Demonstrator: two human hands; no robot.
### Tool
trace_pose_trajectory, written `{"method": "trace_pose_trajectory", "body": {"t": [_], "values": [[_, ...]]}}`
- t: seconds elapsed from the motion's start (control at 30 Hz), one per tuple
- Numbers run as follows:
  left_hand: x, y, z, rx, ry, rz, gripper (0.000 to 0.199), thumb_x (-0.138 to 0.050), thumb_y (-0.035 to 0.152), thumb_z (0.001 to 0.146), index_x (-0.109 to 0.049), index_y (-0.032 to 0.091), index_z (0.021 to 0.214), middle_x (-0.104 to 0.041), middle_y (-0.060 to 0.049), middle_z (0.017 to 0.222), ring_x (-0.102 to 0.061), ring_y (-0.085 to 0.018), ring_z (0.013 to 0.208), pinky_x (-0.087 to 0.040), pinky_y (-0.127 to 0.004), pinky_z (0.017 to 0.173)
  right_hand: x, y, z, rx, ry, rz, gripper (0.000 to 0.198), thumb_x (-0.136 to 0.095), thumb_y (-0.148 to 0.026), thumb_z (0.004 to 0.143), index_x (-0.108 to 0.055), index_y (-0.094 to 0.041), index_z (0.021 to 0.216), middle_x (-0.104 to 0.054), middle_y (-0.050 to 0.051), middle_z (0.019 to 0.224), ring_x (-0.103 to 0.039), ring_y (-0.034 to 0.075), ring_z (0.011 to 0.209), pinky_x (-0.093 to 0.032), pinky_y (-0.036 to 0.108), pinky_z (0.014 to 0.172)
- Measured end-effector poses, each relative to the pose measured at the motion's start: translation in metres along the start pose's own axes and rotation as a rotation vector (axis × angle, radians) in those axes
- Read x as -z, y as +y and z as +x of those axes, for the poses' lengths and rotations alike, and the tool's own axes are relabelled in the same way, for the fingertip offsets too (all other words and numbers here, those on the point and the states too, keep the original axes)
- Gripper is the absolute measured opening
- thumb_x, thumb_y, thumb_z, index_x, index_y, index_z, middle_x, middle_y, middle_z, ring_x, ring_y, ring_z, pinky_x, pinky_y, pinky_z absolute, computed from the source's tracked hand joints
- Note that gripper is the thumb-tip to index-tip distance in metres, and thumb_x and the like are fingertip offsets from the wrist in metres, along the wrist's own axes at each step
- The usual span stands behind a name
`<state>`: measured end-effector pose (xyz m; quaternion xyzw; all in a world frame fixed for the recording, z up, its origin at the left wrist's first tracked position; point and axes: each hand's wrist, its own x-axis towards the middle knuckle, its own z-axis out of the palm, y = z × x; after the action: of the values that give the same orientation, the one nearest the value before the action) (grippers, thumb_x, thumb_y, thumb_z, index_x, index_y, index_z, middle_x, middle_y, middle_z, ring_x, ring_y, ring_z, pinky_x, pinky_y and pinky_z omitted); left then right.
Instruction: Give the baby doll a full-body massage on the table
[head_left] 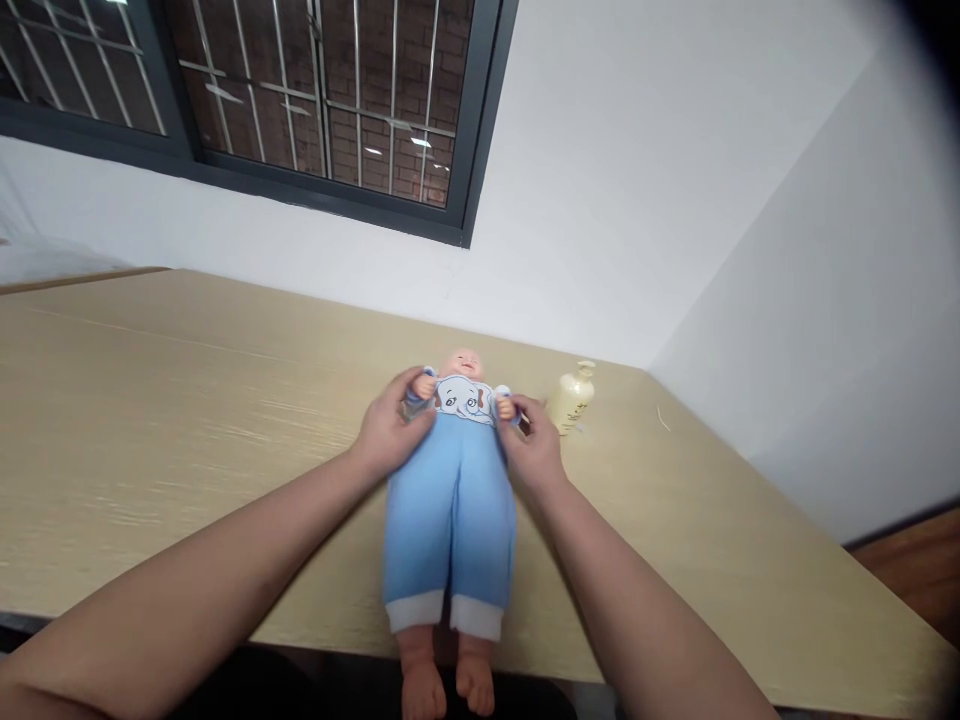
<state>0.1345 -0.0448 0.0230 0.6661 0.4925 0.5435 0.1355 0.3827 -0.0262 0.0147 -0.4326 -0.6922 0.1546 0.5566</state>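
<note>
A baby doll (453, 500) lies on its back on the table, head toward the wall and bare feet over the front edge. It wears blue trousers with white cuffs and a top with an elephant face on the chest. My left hand (391, 425) grips the doll's side by one sleeve, thumb along the waist. On the other side, my right hand (537, 446) has its fingers curled at the doll's other arm, near its small hand. Some of my fingertips are hidden behind the doll.
A pale yellow pump bottle (574, 400) stands just beyond my right hand. To its right lies a thin white strip (664, 418). The light wooden table (187, 400) meets white walls at the back and right. A barred window (322, 100) is above.
</note>
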Motion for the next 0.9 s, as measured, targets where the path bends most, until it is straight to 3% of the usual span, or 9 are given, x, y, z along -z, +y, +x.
{"method": "trace_pose_trajectory", "body": {"t": [0.1,0.2,0.6,0.67,0.77,0.9], "values": [[-0.005,0.008,-0.007,-0.189,-0.144,0.212,0.07,-0.061,0.037,0.085,-0.043,0.018,0.149,-0.043,-0.014,0.155,-0.038,-0.03,0.145,-0.03,-0.048,0.12,-0.005,-0.011,-0.006,0.171,-0.15,-0.187,0.041,-0.067,-0.027,0.078,-0.068,-0.024,0.119,-0.063,0.009,0.132,-0.055,0.027,0.13,-0.044,0.045,0.112],[-0.007,0.008,-0.007,-0.251,-0.26,0.354,0.074,-0.059,0.042,0.086,-0.041,0.016,0.152,-0.036,-0.014,0.16,-0.029,-0.032,0.15,-0.024,-0.05,0.122,-0.007,-0.015,-0.009,0.203,-0.213,-0.251,0.047,-0.066,-0.025,0.077,-0.067,-0.024,0.124,-0.061,0.009,0.138,-0.053,0.026,0.135,-0.044,0.043,0.113],[-0.006,0.009,-0.003,-0.302,-0.375,0.505,0.072,-0.061,0.049,0.086,-0.047,0.019,0.15,-0.04,-0.014,0.158,-0.031,-0.036,0.148,-0.025,-0.051,0.122,-0.015,-0.011,-0.013,0.207,-0.279,-0.292,0.055,-0.065,-0.028,0.08,-0.063,-0.02,0.134,-0.046,0.013,0.154,-0.036,0.031,0.148,-0.035,0.05,0.12],[-0.007,0.009,-0.004,-0.275,-0.337,0.472,0.07,-0.061,0.047,0.086,-0.048,0.02,0.149,-0.04,-0.013,0.158,-0.032,-0.035,0.148,-0.027,-0.051,0.121,-0.013,-0.011,-0.012,0.192,-0.257,-0.273,0.055,-0.065,-0.028,0.08,-0.063,-0.021,0.134,-0.046,0.012,0.154,-0.038,0.03,0.147,-0.036,0.05,0.119],[-0.005,0.008,-0.003,-0.224,-0.184,0.351,0.062,-0.057,0.042,0.09,-0.049,0.019,0.146,-0.046,-0.012,0.154,-0.039,-0.029,0.144,-0.032,-0.046,0.119,-0.009,-0.007,-0.008,0.138,-0.167,-0.231,0.055,-0.065,-0.03,0.081,-0.06,-0.023,0.136,-0.051,0.011,0.15,-0.046,0.029,0.141,-0.037,0.048,0.118],[0.004,-0.005,0.005,0.019,0.094,0.17,0.055,-0.057,0.041,0.09,-0.048,0.023,0.142,-0.06,-0.009,0.138,-0.058,-0.026,0.126,-0.045,-0.043,0.108,-0.002,0.013,0.001,-0.091,0.08,-0.062,0.058,-0.065,-0.036,0.083,-0.053,-0.022,0.138,-0.061,0.01,0.137,-0.057,0.026,0.128,-0.044,0.046,0.112]]}}
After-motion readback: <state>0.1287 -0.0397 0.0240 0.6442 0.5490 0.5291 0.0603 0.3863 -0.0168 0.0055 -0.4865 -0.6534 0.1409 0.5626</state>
